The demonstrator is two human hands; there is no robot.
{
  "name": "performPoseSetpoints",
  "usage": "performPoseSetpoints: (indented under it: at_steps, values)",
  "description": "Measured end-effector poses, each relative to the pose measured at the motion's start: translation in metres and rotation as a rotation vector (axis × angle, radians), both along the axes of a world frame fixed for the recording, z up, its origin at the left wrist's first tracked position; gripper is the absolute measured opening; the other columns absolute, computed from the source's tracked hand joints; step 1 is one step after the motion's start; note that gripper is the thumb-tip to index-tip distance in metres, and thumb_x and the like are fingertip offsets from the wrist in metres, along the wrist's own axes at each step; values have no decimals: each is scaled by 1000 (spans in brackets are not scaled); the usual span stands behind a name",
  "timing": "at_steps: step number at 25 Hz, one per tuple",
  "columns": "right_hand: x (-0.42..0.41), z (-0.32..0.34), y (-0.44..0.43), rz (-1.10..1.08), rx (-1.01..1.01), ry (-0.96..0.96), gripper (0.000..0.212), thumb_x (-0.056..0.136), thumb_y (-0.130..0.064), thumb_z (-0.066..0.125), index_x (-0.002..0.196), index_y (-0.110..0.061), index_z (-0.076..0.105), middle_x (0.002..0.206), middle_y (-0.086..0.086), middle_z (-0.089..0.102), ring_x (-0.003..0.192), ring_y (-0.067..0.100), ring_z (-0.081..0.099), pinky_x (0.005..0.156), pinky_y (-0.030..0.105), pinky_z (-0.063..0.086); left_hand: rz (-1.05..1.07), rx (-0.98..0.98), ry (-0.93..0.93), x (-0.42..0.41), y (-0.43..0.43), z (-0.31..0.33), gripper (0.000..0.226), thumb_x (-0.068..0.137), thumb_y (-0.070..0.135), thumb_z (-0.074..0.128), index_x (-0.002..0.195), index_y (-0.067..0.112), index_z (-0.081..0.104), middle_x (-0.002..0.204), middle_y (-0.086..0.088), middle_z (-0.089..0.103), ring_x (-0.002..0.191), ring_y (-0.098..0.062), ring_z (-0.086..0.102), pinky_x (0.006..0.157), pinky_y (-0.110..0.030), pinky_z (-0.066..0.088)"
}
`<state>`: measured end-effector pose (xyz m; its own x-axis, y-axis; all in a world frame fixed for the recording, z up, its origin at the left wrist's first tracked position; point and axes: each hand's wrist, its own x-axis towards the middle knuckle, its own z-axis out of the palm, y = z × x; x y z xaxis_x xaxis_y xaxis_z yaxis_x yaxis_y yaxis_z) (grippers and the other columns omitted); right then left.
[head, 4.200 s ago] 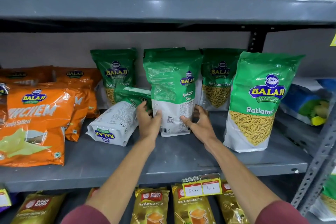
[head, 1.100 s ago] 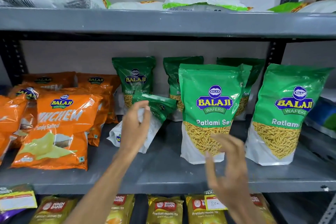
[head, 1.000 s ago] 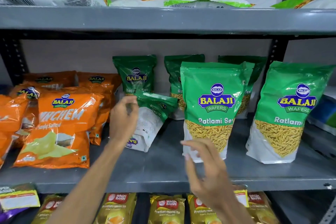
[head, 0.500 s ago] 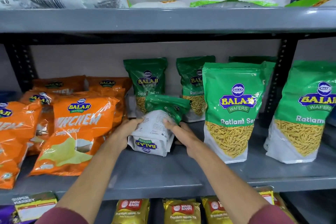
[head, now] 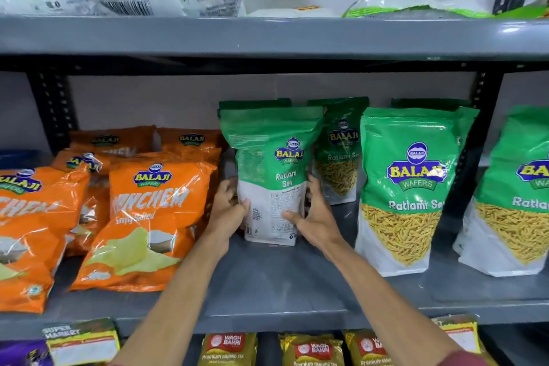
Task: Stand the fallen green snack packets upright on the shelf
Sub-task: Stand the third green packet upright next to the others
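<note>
A green Ratlami Sev packet [head: 271, 169] stands upright on the grey middle shelf [head: 282, 285], its printed back side facing me. My left hand [head: 227, 209] grips its lower left edge and my right hand [head: 316, 212] grips its lower right edge. Behind it a second green packet shows only its top strip. To the right stand more green packets: one at the back [head: 340, 148], one in front [head: 411, 187], and one at the frame's right edge [head: 517, 193], all upright.
Orange Balaji chip bags [head: 148, 223] lean in a pile on the left of the same shelf, close to my left hand. The upper shelf [head: 267, 37] carries white and green packets lying flat. Gold tea packs [head: 227, 348] sit below.
The packet that lay tilted on the shelf now stands upright between both hands. My hands moved from its sides while fallen to its lower edges.
</note>
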<state>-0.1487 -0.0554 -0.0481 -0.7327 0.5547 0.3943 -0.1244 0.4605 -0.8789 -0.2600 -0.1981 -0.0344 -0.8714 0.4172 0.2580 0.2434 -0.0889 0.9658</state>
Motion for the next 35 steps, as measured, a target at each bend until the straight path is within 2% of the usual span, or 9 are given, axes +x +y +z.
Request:
performPoseSetpoints:
  at_steps: [3,6,10,17,20,24,27,31,35]
  values:
    - [-3,-2,3,-8,11,12,95,76,-3,81,151,-24,27,147,-2,51,138,16,46,119,38,35,12,20,36,1,3,-4,56,90,-10,51,138,17,41,124,-3,60,101,-5,60,82,-18,48]
    - [-2,-5,4,-7,-18,-30,92,76,-12,83,146,-33,26,140,-6,53,133,16,50,116,42,38,238,14,144,10,2,-9,52,84,3,66,129,19,46,126,-4,58,113,-18,60,97,-39,52]
    - [7,-11,-17,-107,46,8,81,74,-31,84,137,-34,34,128,-4,66,117,15,63,98,36,52,216,28,425,47,5,-16,34,84,26,71,113,23,54,112,3,56,105,-11,58,90,-38,54]
    - [13,-16,-70,-126,381,-112,77,72,-26,72,136,-23,29,120,1,38,103,30,60,74,46,58,20,-7,161,43,7,0,67,69,53,81,123,31,49,110,19,67,99,4,65,83,-20,54]
    - [14,-12,-70,11,374,0,58,77,-29,70,130,-24,46,117,-2,48,103,17,58,84,40,56,-6,42,67,23,8,3,62,79,51,73,125,26,40,128,2,61,114,-12,64,95,-33,55]
    - [11,1,-48,-192,321,249,17,91,-28,63,107,-25,67,103,-8,53,89,7,61,87,36,53,-63,84,-2,17,9,3,33,97,37,54,122,19,42,120,-7,64,103,-15,66,82,-28,53]
    - [-4,-1,-15,-304,244,259,38,88,-38,66,123,-26,55,114,-5,50,107,21,59,98,46,49,-7,147,-17,10,11,0,19,102,30,47,115,24,59,111,3,69,105,-14,67,87,-30,53]
    - [-23,-6,14,-141,-97,65,102,63,-72,75,145,-34,28,149,-3,47,137,18,47,114,44,41,36,180,-85,-4,15,5,22,102,25,47,100,28,69,111,2,72,112,-20,66,95,-37,52]
    - [-29,-15,17,25,-197,-150,111,56,-70,82,147,-37,28,149,-5,52,137,18,50,115,46,40,130,201,-149,-1,18,18,32,103,18,45,130,9,57,93,9,60,87,-8,56,64,-18,38]
